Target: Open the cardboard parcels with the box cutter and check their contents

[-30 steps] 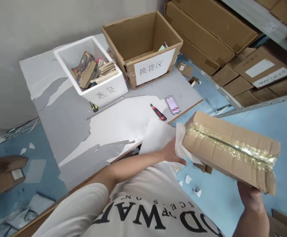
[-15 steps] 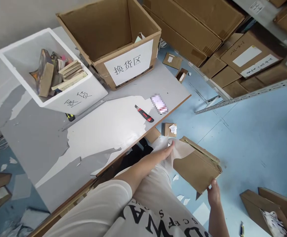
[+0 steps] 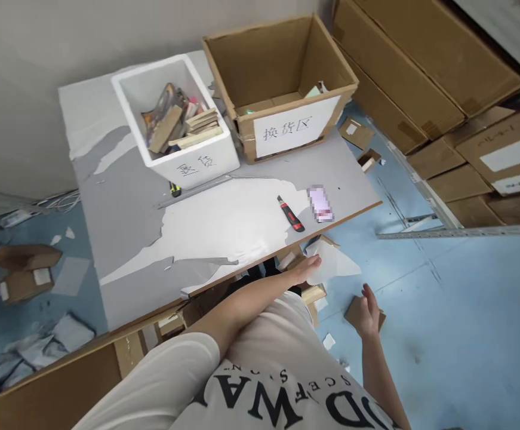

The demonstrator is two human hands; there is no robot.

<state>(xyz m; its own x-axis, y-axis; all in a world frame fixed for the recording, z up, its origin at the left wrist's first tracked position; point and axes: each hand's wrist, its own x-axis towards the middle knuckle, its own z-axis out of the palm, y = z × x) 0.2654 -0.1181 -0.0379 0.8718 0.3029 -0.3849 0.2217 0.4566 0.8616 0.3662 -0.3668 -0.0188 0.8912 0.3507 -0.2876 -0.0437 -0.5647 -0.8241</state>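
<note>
My left hand is just off the table's front edge, closed on a thin white sheet that hangs out to the right. My right hand is lower and to the right, over the blue floor, its fingers stretched upward and nothing in its grasp. Behind that hand a brown cardboard box shows; whether it rests on the floor or is in the air I cannot tell. On the tabletop close by lie a red and black utility knife and a phone with a blurred screen.
A white foam box with several books and a large open cardboard box stand on the grey table. Stacked cartons and a metal shelf rise at right. Cartons and paper scraps litter the floor, with plastic packaging at left.
The flat cardboard carton has left both hands; my right hand has let go and opened. My left hand still has the white sheet. The view has swung, so the table sits further right.
</note>
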